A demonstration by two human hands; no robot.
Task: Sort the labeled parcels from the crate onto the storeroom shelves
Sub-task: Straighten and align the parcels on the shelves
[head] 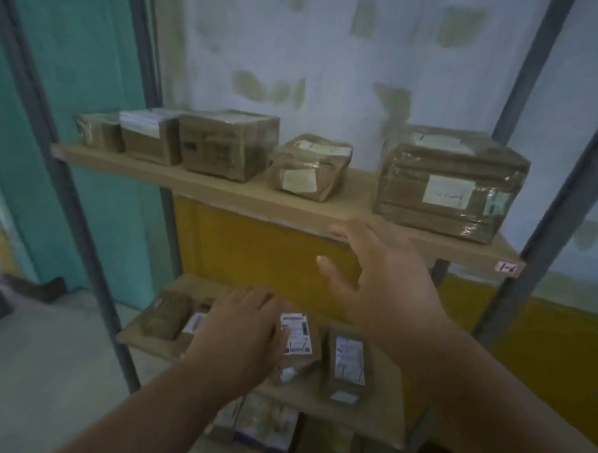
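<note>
Both hands empty, left hand [241, 330] flat over the parcels [297, 342] on the middle shelf [368, 414], right hand [387, 285] spread wide above it; crate unseen; best to square parcels label-up, clear of shelf edge.

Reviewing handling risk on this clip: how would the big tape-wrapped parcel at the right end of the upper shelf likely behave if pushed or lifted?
The big parcel looks boxy and flat-bottomed, so it would probably slide rather than tip. Its glossy tape wrap may be slippery in bare hands. It sits near the upper shelf front edge, so a pull could drag it off.
</note>
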